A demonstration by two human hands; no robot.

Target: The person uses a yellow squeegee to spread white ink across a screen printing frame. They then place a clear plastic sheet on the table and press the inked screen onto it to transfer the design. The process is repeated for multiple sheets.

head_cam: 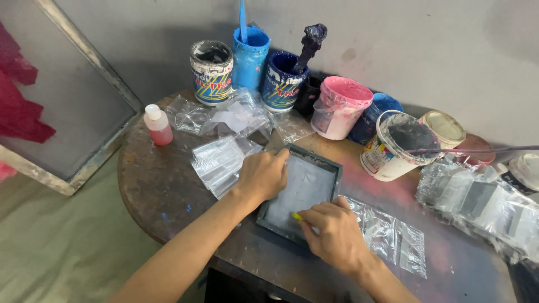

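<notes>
Our left hand [263, 175] presses the small framed screen [303, 191], stiff yet fragile-meshed; right hand's [337, 233] grip pinches a yellow tool [296, 216] at its near edge

Glossy clear plastic bags [387, 233] lie on a stained, matt wooden table [157, 185].
</notes>
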